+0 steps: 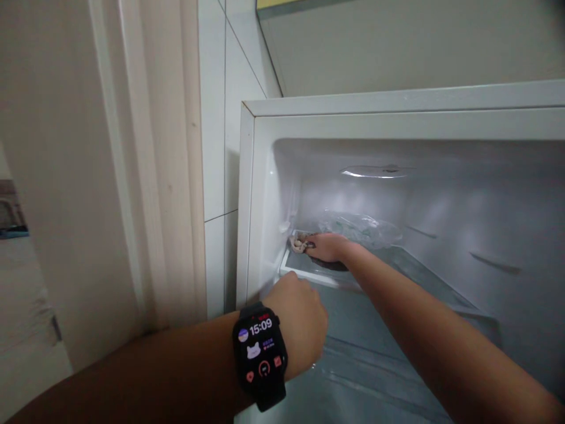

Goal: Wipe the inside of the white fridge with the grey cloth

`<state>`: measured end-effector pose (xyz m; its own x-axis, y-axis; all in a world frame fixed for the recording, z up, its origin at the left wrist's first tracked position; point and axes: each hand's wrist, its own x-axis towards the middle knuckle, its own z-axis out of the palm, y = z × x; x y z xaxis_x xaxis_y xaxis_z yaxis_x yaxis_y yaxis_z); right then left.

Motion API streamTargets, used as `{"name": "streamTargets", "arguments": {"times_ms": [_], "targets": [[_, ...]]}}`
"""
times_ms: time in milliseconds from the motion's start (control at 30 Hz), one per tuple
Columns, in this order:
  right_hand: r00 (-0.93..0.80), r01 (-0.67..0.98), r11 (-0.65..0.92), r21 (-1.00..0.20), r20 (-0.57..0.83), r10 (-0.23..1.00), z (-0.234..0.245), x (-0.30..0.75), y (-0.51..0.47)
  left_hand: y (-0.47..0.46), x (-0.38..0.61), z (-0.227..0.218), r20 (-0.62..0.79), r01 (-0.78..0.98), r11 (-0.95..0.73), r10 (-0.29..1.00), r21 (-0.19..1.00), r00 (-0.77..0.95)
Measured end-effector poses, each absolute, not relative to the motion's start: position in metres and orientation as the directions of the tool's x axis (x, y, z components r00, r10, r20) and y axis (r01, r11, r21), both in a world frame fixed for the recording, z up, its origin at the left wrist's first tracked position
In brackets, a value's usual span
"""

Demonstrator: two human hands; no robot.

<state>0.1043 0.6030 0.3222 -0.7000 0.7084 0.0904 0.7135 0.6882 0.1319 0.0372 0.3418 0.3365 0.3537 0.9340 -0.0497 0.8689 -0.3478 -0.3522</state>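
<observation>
Inside a white refrigerator (247, 194), my right hand (327, 247) reaches to the left end of the glass shelf (320, 268). Its fingers press a crumpled, pale cloth (299, 242) with dark marks against the shelf near the side wall. A clear plastic bag (359, 227) lies on the shelf behind that hand. My left hand (302, 324), with a black smartwatch (261, 356) on the wrist, is closed in a loose fist in front of the shelf edge. Its fingertips are turned away, so whatever it may hold is hidden.
A pale wooden door frame (163, 165) stands close on the left, beside white wall tiles (214, 118). Ridges for shelves run along the right inner wall (494, 262). Lower compartments (366, 365) show below the shelf. A flat panel (397, 47) rises above the refrigerator.
</observation>
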Motion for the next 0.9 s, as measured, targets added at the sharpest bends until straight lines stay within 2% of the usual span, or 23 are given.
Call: {"name": "streamTargets", "arguments": {"times_ms": [67, 200, 333, 433, 533, 667, 767, 833, 900], "targets": [[-0.671, 0.741, 0.66, 0.125, 0.084, 0.737, 0.323, 0.093, 0.623, 0.343, 0.041, 0.338, -0.055, 0.869, -0.323, 0.943, -0.374, 0.327], [-0.658, 0.752, 0.647, 0.127, 0.077, 0.749, 0.325, 0.066, 0.647, 0.347, 0.046, 0.334, -0.152, 0.863, -0.319, 0.948, -0.392, 0.281], [-0.66, 0.749, 0.646, 0.145, 0.072, 0.748, 0.326, 0.047, 0.655, 0.35, 0.049, 0.325, -0.079, 0.843, -0.333, 0.94, -0.422, 0.331], [-0.68, 0.73, 0.664, 0.162, 0.071, 0.73, 0.325, 0.046, 0.65, 0.349, 0.05, 0.327, -0.149, 0.826, -0.362, 0.932, -0.433, 0.33], [-0.74, 0.669, 0.723, 0.171, 0.061, 0.67, 0.323, 0.058, 0.629, 0.344, 0.049, 0.333, -0.226, 0.821, -0.416, 0.908, -0.391, 0.352], [-0.846, 0.532, 0.829, 0.169, 0.061, 0.53, 0.322, 0.088, 0.577, 0.339, 0.041, 0.331, -0.111, 0.815, -0.459, 0.886, -0.353, 0.45], [-0.914, 0.405, 0.891, 0.202, 0.083, 0.397, 0.322, 0.108, 0.539, 0.341, 0.037, 0.327, -0.091, 0.816, -0.448, 0.89, -0.364, 0.448], [-0.905, 0.424, 0.875, 0.232, 0.097, 0.413, 0.323, 0.119, 0.525, 0.342, 0.037, 0.325, -0.107, 0.82, -0.431, 0.899, -0.376, 0.424], [-0.861, 0.507, 0.828, 0.242, 0.1, 0.498, 0.323, 0.132, 0.522, 0.343, 0.038, 0.324, -0.11, 0.821, -0.415, 0.907, -0.392, 0.406]]}}
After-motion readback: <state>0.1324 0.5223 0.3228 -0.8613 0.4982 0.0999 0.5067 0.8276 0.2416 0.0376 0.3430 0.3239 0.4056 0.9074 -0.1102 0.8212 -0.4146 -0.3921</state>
